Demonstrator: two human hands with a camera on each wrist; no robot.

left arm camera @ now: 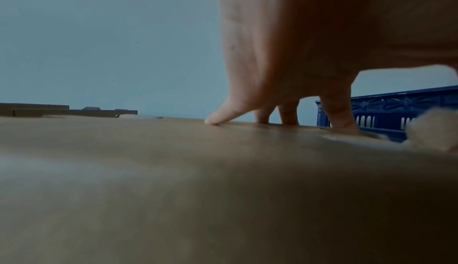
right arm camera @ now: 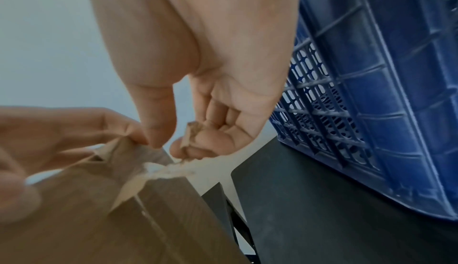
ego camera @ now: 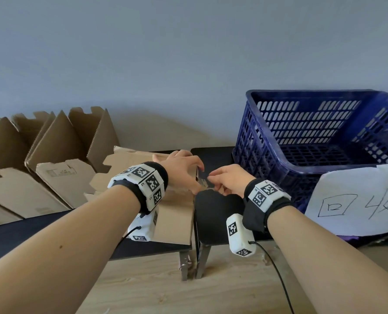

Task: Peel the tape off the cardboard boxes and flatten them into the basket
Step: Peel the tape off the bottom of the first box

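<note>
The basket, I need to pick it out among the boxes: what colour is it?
Dark blue plastic basket with slotted walls; the head view shows it best.

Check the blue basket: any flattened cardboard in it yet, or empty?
Empty, as far as visible. In the head view the blue basket shows bare mesh floor and walls; its near right corner is hidden behind the paper sign.

Open boxes stand at left on the desk; a flattened box lies centre; the basket sits right, before the wall.
</note>
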